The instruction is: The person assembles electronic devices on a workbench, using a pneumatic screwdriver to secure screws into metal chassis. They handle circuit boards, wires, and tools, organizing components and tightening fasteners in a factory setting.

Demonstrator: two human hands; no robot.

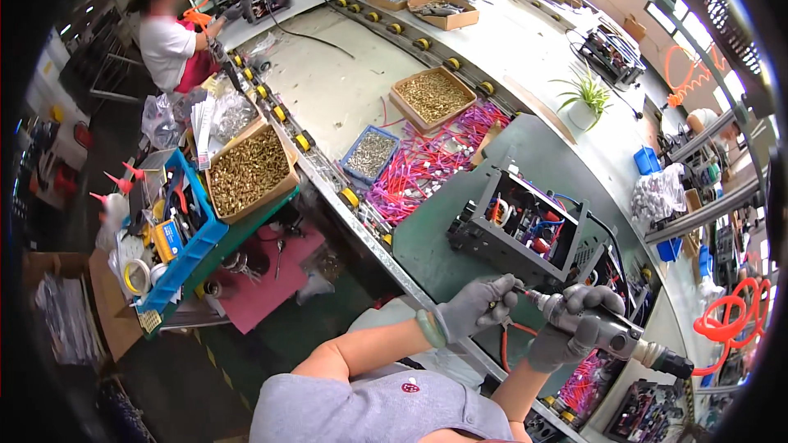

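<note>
My right hand [574, 330] grips the power screwdriver [611, 332] at lower right while my left hand's [474, 305] fingers pinch its tip, likely seating a screw before driving into the open metal box [517, 226] just above.

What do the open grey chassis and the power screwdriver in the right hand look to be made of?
Grey chassis: probably painted sheet metal, given its thin folded walls and matte grey coat. Power screwdriver: grey body with a dull sheen, metal or hard plastic, hard to tell; bit tip looks steel.
</note>
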